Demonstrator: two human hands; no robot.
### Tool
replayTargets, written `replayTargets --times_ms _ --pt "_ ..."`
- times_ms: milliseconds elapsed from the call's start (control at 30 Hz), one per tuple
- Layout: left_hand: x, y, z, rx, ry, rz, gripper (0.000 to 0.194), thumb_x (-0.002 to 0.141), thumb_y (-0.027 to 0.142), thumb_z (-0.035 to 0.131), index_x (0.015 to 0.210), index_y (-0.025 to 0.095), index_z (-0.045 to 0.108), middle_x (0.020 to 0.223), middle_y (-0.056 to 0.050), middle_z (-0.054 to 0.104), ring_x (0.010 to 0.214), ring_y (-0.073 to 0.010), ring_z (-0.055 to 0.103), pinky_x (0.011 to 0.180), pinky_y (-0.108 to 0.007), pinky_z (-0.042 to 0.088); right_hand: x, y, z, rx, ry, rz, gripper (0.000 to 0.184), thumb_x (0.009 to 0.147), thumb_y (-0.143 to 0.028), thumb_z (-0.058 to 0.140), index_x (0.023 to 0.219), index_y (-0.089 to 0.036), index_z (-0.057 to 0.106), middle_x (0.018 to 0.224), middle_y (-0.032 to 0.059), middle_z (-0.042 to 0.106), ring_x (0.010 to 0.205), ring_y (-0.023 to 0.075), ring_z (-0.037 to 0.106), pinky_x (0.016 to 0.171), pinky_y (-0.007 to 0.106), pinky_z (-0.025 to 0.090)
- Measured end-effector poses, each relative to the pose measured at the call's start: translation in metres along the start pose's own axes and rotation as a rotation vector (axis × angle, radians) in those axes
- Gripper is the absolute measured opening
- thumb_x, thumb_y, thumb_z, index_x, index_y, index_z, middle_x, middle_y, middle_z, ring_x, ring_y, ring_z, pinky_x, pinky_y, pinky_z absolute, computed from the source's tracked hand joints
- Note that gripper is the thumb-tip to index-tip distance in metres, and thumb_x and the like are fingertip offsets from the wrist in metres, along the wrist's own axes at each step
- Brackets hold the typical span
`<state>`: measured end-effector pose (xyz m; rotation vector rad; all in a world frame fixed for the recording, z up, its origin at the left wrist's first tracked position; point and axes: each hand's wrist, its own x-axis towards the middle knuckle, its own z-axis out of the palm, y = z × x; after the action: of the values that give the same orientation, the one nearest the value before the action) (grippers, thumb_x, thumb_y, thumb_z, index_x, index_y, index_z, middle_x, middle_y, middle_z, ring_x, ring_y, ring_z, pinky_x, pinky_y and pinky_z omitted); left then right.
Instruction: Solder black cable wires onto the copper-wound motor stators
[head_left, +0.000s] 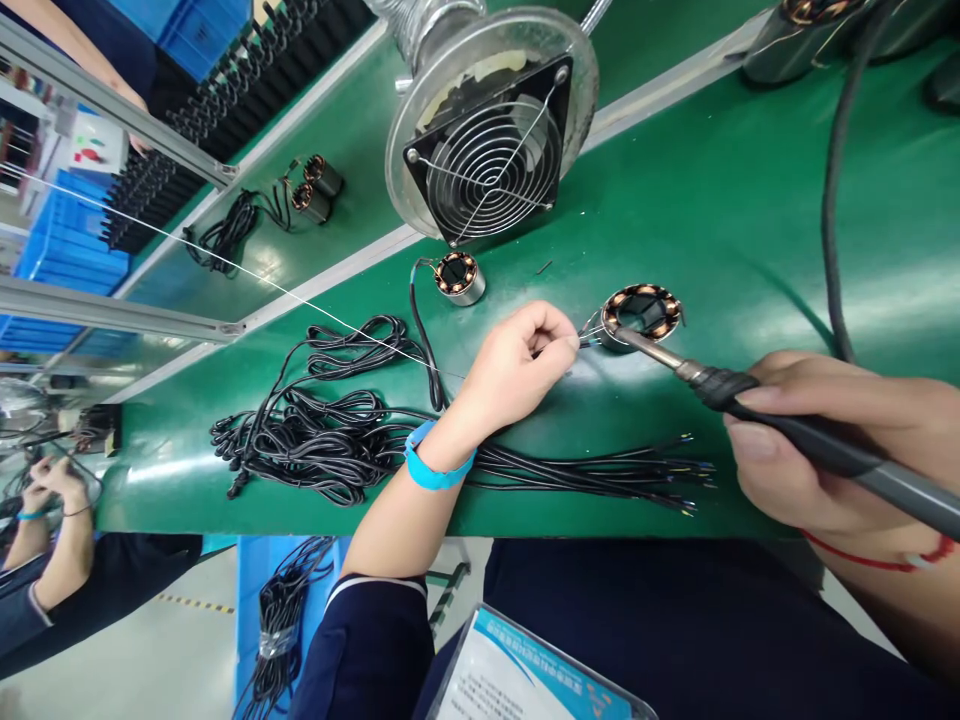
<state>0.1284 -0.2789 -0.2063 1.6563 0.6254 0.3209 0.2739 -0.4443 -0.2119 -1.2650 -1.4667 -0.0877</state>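
Cable bundle (330,430): the black leads lay in a loose heap just left of my left wrist, their stripped ends fanned out to the right, below and between my two hands. I judged it wise to keep my forearm from dragging them.
Finished stator (459,277): it stood a little above and left of my left hand, apart from it, with its own lead trailing down.
Left hand (517,362): closed in a tight pinch, thumb against fingers, on thin wires at the joint; I could not tell whether solder wire was among them. The pinch needed to stay steady and just clear of the hot tip.
Stator (642,312): the copper-wound ring sat on the green bench (750,220) just right of my left fingertips, with its lead wires running to my pinch.
Soldering iron (757,405): its tip rested at the stator's near-left edge, beside my left fingertips. A brief touch seemed best, to spare the windings.
Right hand (832,440): wrapped shut around the iron's handle, pen-fashion, well right of the stator.
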Motion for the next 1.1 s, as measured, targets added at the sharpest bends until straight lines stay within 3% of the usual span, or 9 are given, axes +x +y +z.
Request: replayTargets --times_ms 133,300,433,867,967,1100 --pt "0.000 -0.001 0.000 0.017 0.000 -0.003 0.012 0.081 0.009 0.058 0.074 0.018 0.055 0.067 0.004 0.058 0.060 -0.0076 0.050 0.057 -0.023 0.038 0.000 -0.001 -0.003 0.039 -0.110 0.047 0.012 0.085 -0.012 0.062 0.086 -0.024 0.060 0.057 -0.0029 0.053 0.047 0.0122 0.056 0.035 0.021 0.038" --pt "0.002 0.000 0.001 -0.006 0.031 -0.020 0.013 0.081 0.008 0.058 0.073 0.018 0.055 0.065 0.004 0.057 0.059 -0.0072 0.049 0.056 -0.022 0.037 -0.001 -0.001 0.000 0.049 -0.097 0.042 0.014 0.084 -0.011 0.061 0.087 -0.025 0.062 0.056 -0.0032 0.054 0.046 0.0130 0.055 0.037 0.024 0.041" --pt "0.003 0.003 0.002 -0.050 0.059 -0.047 0.016 0.080 0.006 0.059 0.071 0.018 0.053 0.063 0.005 0.055 0.057 -0.0067 0.047 0.053 -0.021 0.035 -0.002 0.000 -0.001 0.053 -0.111 0.045 0.015 0.084 -0.010 0.061 0.086 -0.025 0.061 0.058 -0.0028 0.055 0.047 0.0119 0.057 0.035 0.021 0.037" --pt "0.004 0.001 0.004 -0.116 0.031 -0.074 0.016 0.082 0.008 0.058 0.072 0.019 0.052 0.059 0.006 0.048 0.052 -0.0059 0.040 0.051 -0.021 0.034 -0.002 0.000 0.001 -0.032 -0.039 0.019 0.013 0.084 -0.012 0.065 0.085 -0.024 0.060 0.060 -0.0017 0.058 0.049 0.0121 0.058 0.038 0.023 0.042" --pt "0.004 0.001 0.004 -0.134 0.037 -0.054 0.015 0.081 0.008 0.058 0.072 0.019 0.051 0.059 0.007 0.048 0.051 -0.0053 0.039 0.051 -0.020 0.034 -0.006 -0.001 0.003 -0.084 -0.062 0.036 0.015 0.088 -0.019 0.066 0.101 -0.025 0.064 0.065 -0.0007 0.062 0.055 0.0144 0.061 0.047 0.026 0.050" --pt "0.004 0.001 0.004 -0.141 0.057 -0.044 0.013 0.079 0.009 0.059 0.072 0.018 0.053 0.057 0.008 0.047 0.049 -0.0044 0.038 0.049 -0.018 0.033 -0.008 -0.007 0.008 -0.241 -0.070 0.192 0.045 0.096 -0.024 0.063 0.139 -0.034 0.054 0.105 0.0029 0.075 0.083 0.0185 0.073 0.072 0.033 0.061"
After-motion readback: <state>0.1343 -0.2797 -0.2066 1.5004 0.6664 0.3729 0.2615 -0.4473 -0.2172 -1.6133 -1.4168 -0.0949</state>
